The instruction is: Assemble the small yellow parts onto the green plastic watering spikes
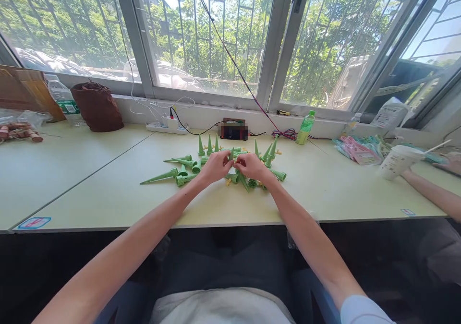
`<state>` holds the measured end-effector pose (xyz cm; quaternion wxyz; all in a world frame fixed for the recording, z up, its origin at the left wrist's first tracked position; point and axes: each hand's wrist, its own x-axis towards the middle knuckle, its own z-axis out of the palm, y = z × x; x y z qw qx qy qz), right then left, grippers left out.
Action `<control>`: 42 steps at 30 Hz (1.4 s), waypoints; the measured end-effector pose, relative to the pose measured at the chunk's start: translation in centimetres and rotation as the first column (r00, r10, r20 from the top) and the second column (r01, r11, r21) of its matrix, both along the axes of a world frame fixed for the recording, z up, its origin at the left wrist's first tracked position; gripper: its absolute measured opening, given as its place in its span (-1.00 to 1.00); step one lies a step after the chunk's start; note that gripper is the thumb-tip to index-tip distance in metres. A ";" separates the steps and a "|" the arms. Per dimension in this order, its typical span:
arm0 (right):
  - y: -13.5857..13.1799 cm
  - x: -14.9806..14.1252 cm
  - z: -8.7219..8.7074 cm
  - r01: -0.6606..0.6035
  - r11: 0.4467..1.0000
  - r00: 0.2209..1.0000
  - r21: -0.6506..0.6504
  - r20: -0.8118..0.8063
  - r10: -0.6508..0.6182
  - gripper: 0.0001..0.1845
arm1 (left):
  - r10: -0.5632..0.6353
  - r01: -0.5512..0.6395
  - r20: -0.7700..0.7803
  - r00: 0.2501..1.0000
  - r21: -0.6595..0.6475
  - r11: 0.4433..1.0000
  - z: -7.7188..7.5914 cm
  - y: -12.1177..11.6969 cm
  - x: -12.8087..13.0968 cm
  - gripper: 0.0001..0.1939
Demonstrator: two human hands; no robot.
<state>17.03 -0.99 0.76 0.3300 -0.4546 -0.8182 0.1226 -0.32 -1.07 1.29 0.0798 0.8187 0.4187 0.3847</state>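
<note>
Over the middle of the table, my left hand (215, 167) pinches a green plastic spike (231, 154), its pointed end upward. My right hand (251, 166) meets it there with fingertips closed; whatever it pinches is too small and covered to name. Around both hands lie several hollow green plastic spikes, one of them a long spike (159, 176) pointing left. An upright spike (200, 145) stands behind my left hand, and another upright spike (272, 149) with a yellow side piece stands beyond my right. A small yellow piece (228, 182) rests between my wrists.
Behind the spikes sit a dark phone-like device (234, 130) and a power strip (167, 128). A green bottle (306, 128) stands by the windowsill. Right are packaged pink items (360, 150), a white cup (400, 162) and another person's arm (430, 192). A brown bag (97, 107) stands left.
</note>
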 end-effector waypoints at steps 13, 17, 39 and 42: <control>0.1 0.0 0.1 -0.035 0.997 0.995 -0.073 -0.100 0.027 -0.73 | 0.001 -0.004 0.040 0.999 0.089 0.996 -0.4 0.5 0.0 -0.91; 0.0 0.0 0.2 -0.064 0.995 0.989 -0.079 -0.137 0.053 -0.72 | 0.000 -0.007 0.066 0.998 0.102 0.995 -0.4 0.7 0.0 -0.87; -0.1 -0.1 0.6 -0.042 0.998 0.973 -0.052 -0.228 0.029 -0.52 | -0.037 0.067 0.350 0.936 -0.072 0.995 0.0 0.2 0.1 -0.69; -0.2 -0.2 0.7 -0.012 1.000 0.966 -0.011 -0.260 0.009 -0.43 | -0.066 0.156 0.452 0.889 -0.166 0.974 0.1 0.1 0.3 -0.66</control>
